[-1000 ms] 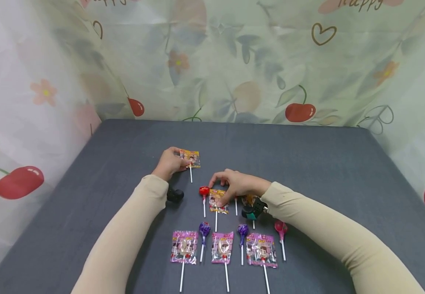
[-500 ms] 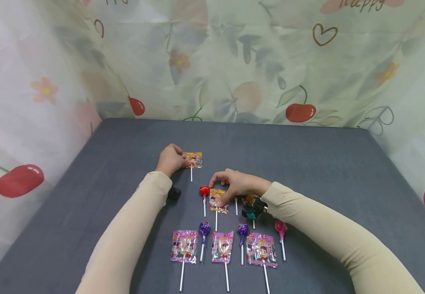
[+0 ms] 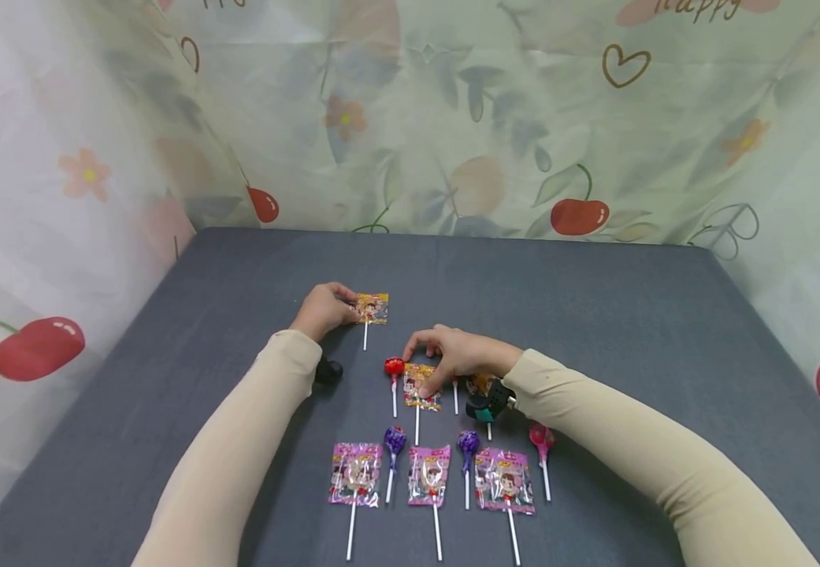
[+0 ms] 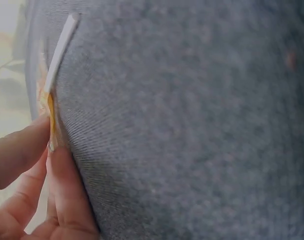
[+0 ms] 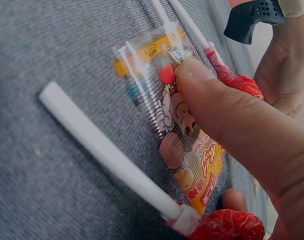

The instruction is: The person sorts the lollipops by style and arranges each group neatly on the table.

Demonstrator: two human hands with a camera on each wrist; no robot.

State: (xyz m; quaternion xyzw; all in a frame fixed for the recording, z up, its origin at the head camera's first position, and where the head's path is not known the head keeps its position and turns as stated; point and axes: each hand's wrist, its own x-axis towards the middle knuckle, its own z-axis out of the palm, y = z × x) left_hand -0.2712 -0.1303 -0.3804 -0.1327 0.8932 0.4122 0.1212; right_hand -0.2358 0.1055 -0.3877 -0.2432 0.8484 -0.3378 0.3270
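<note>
- The left hand (image 3: 324, 311) has moved slightly toward the left edge of the worktop (image 3: 580, 315); the right hand (image 3: 458, 352) stays.
- The left grip pinches a yellow packet (image 3: 376, 308), which is closest to the far edge; its white stick (image 3: 365, 337) comes out.
- The right thumb (image 5: 227, 107) presses a second yellow packet (image 3: 413, 380); whether this grip grasps it, I cannot tell.
- Three pink packets (image 3: 428, 472), sticks protruding, lie farthest from the far edge.
</note>
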